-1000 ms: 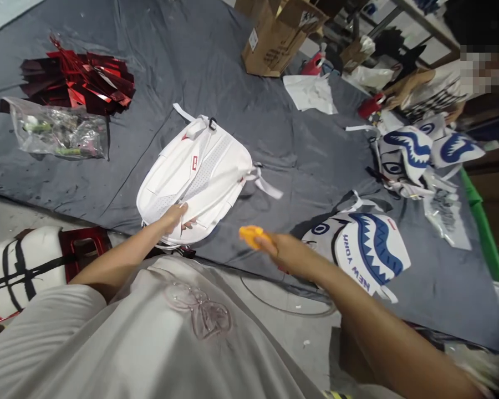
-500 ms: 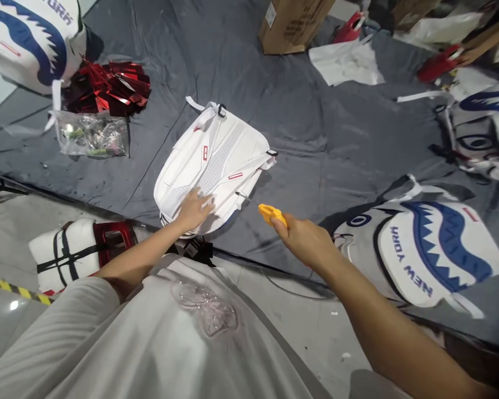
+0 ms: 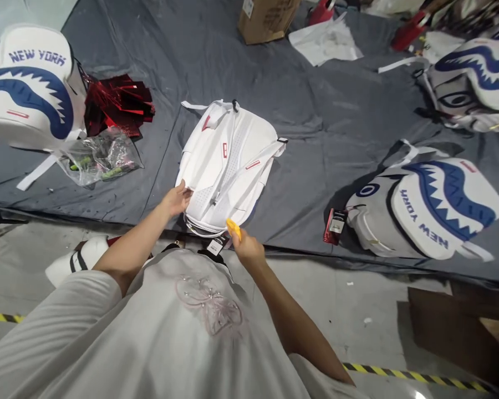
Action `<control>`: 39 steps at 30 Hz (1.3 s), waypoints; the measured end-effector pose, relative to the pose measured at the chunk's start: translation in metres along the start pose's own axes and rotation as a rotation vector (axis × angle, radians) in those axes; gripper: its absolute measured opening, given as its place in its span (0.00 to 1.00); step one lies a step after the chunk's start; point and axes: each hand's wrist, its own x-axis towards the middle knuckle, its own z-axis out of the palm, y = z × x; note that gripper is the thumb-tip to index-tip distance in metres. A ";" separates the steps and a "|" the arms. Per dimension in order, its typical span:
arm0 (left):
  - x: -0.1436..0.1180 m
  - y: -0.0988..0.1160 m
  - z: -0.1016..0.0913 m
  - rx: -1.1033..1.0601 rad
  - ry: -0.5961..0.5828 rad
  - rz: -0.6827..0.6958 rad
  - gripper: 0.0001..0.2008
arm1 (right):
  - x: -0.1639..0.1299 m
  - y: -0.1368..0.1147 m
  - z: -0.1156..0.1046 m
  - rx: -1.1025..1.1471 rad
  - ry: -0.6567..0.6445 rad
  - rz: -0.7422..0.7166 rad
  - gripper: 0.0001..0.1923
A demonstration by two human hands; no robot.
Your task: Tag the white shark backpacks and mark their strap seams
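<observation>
Left hand (image 3: 177, 199) rests flat on the white backpack (image 3: 228, 163); right hand (image 3: 246, 247) grips a yellow tool (image 3: 233, 228) at its near edge, shark-print backpacks (image 3: 424, 208) lying well apart either side.

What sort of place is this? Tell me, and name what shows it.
Probably a bag workshop or packing floor. Several matching shark-mouth backpacks lie on a grey floor sheet, a cardboard carton stands at its far edge, and hazard tape marks the concrete.

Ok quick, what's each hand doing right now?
Left hand: open, fingers resting on the white backpack.
Right hand: closed, holding a small orange tool.
</observation>
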 end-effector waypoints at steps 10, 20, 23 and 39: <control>0.014 0.012 -0.024 0.016 -0.448 -0.128 0.37 | -0.008 0.006 0.034 0.060 0.189 0.294 0.21; 0.017 0.006 -0.009 0.003 -0.374 -0.075 0.41 | 0.019 -0.005 0.050 0.089 0.224 0.336 0.21; 0.019 0.005 -0.006 -0.003 -0.402 -0.087 0.43 | 0.023 -0.001 0.051 0.085 0.238 0.330 0.23; 0.024 0.009 -0.009 -0.152 -0.737 0.027 0.48 | -0.023 0.001 0.039 0.255 0.128 0.393 0.21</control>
